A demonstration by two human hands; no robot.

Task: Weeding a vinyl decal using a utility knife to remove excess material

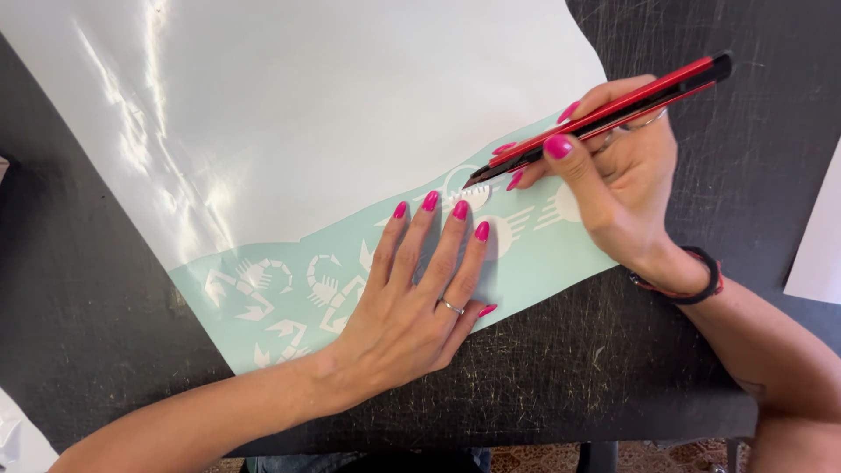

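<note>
The left hand [412, 298] lies flat, palm down and fingers spread, on a pale green strip [289, 293] of sheet that runs from about 8 o'clock to 3 o'clock across the middle of the view. Its grip is apart, closed on nothing; it only presses the strip against the counter [96, 350]. A thin ring [450, 307] sits on one finger.

The right hand [622, 188], at about 2 o'clock from the left hand, has its grip clamped on a red and black craft knife [604, 109], held like a pen. The knife's body slants up toward 2 o'clock, and its tip comes down toward 8 o'clock, meeting the sheet just beyond the left fingertips, where the green strip borders the glossy white sheet [333, 105]. A dark band [701, 285] circles the right wrist.

The green strip carries white cut-out shapes [263, 293]: curled, claw-like figures at 9 o'clock of the left hand, and rounds with streaks under and beside the right hand. The white sheet covers the upper half of the view, from 10 to 1 o'clock, catching bright glare.

The counter is dark and heavily scratched. Another white sheet's edge [819, 236] shows at 3 o'clock, well apart from the hands.
</note>
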